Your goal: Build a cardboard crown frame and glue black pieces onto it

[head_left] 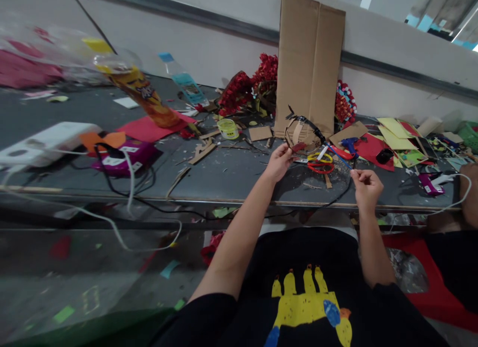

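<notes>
The left hand (281,162) pinches the hoop (309,122) over the table (231,180); the right hand (368,185) has its fingertips together on the strip (343,163). A steady hoop and light, even tension seem best. Fingers cover both grips; whether strip and hoop touch is hard to tell.

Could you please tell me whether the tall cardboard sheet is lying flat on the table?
No, the tall cardboard sheet stands on end toward the back of the table, beyond the left hand.
</notes>
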{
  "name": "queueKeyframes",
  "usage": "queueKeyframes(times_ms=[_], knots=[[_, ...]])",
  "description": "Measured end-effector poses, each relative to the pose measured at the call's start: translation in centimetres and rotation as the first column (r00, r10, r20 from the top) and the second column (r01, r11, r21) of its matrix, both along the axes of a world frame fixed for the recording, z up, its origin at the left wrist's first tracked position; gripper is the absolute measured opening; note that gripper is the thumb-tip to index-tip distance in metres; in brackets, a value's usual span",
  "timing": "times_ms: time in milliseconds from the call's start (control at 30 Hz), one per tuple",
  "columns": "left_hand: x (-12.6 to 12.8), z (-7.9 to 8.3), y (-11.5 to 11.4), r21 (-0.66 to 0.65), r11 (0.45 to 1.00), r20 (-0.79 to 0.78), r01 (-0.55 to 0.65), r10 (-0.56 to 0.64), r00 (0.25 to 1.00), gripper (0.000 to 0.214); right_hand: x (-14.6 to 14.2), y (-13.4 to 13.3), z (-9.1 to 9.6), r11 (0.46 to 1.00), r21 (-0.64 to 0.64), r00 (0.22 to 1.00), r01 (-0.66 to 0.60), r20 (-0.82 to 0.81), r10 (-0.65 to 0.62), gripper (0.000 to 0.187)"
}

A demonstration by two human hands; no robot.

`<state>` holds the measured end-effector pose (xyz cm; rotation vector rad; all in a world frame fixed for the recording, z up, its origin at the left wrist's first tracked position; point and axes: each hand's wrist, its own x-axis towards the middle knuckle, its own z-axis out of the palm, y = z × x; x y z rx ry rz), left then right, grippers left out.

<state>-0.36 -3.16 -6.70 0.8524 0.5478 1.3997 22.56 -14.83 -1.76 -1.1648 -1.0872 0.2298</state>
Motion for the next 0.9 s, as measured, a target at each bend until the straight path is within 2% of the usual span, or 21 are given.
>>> queueKeyframes(times_ms=[233,367,500,667,733,800,900], knots=[[-0.2,-0.1,0.1,-0.008,1.0,0.008,0.011,-0.011,1.0,0.026,0.4,-0.3,-0.2,1.0,-0.009,1.0,0.007,-0.003,-0.007,0.033],[-0.1,-0.1,0.0,0.005,1.0,0.008,0.017,-0.017,1.0,0.026,0.9,-0.4,0.3,0.997,0.059,0.999,0.046,0.011,-0.047,0.035],[-0.1,0.1,-0.2,0.005,0.999,-0.004,0.032,-0.032,0.999,0.026,2.7,0.5,3.0,0.993,0.114,0.989,0.021,0.145,-0.037,0.034],[-0.1,0.4,-0.3,0.021,0.998,-0.004,0.051,-0.051,0.999,0.03,5.5,2.7,8.2,0.994,0.07,0.936,-0.08,0.349,0.051,0.033],[-0.1,0.4,-0.3,0.023,0.999,-0.003,0.049,-0.049,0.999,0.033,6.1,3.3,9.7,0.988,0.031,0.907,-0.152,0.401,0.127,0.034],[0.0,0.3,-0.2,0.019,0.998,-0.002,0.054,-0.054,0.999,0.035,6.3,3.5,10.6,0.978,-0.032,0.877,-0.204,0.439,0.197,0.033],[0.1,0.3,-0.3,0.013,0.998,-0.014,0.067,-0.066,0.998,0.037,6.1,3.6,11.2,0.971,-0.075,0.851,-0.229,0.469,0.237,0.034]])
